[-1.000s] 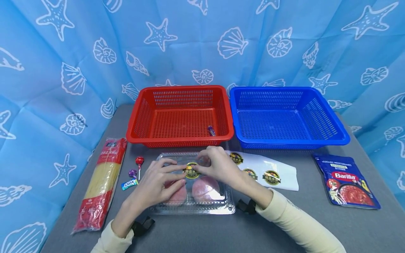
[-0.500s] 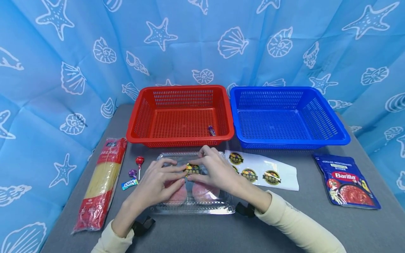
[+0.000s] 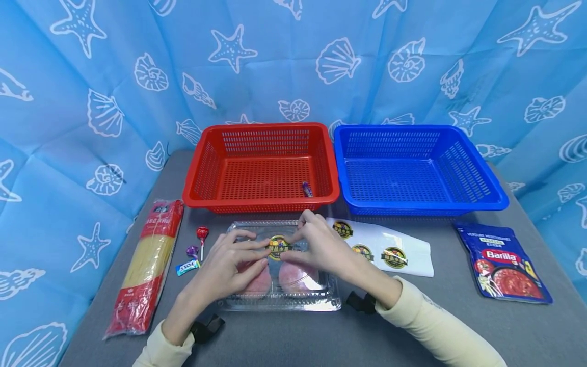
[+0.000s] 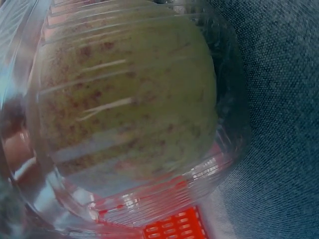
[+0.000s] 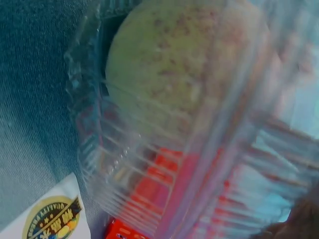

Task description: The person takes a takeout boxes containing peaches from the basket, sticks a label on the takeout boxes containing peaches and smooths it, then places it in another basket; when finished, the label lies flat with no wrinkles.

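Shifted rightward since half a second ago: my right hand, now baring more of the round sticker. Left hand: I am keeping the fingers extended, their tips meeting the sticker's left edge. Right hand: I am holding thumb and finger parted, near its right edge. Sticker: lying on the clear box, which is containing fruit. Sticker sheet: lying just right.
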Demonstrator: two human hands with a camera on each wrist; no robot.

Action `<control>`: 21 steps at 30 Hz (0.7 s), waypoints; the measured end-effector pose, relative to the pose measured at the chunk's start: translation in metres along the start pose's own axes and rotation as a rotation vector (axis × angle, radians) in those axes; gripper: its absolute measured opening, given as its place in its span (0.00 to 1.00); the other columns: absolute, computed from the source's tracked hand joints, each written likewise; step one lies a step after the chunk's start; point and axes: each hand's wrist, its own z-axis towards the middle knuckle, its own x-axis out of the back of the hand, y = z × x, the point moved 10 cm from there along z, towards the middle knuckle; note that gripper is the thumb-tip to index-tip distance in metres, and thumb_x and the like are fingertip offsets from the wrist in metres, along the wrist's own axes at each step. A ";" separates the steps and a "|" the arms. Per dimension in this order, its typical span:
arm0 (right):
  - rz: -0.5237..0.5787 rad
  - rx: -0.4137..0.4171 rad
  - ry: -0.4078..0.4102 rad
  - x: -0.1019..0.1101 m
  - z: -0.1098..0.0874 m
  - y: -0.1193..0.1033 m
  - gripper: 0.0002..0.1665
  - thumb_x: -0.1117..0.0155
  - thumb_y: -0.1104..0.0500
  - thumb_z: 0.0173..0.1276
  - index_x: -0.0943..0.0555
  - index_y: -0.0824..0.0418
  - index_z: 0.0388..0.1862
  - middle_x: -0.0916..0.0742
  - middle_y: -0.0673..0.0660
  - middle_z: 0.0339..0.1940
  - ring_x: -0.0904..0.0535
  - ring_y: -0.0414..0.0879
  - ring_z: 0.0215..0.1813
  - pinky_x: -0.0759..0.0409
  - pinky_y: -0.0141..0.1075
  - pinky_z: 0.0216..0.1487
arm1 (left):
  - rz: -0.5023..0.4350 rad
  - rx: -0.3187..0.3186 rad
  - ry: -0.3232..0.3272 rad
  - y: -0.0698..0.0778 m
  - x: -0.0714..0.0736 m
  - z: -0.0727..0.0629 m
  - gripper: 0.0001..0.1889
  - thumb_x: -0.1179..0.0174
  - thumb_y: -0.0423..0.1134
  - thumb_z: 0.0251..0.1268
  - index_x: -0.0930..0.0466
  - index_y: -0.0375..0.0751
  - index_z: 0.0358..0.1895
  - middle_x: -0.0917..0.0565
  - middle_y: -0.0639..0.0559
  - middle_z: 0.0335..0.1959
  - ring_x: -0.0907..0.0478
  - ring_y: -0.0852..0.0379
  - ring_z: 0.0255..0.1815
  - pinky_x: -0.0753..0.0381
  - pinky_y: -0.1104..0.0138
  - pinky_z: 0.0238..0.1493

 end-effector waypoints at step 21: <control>-0.037 0.091 0.019 0.013 -0.006 0.004 0.11 0.21 0.47 0.59 0.06 0.50 0.37 0.21 0.47 0.32 0.31 0.36 0.28 0.33 0.26 0.24 | -0.012 0.025 0.008 -0.001 -0.002 -0.003 0.14 0.29 0.47 0.64 0.09 0.54 0.51 0.13 0.59 0.60 0.25 0.52 0.66 0.28 0.45 0.64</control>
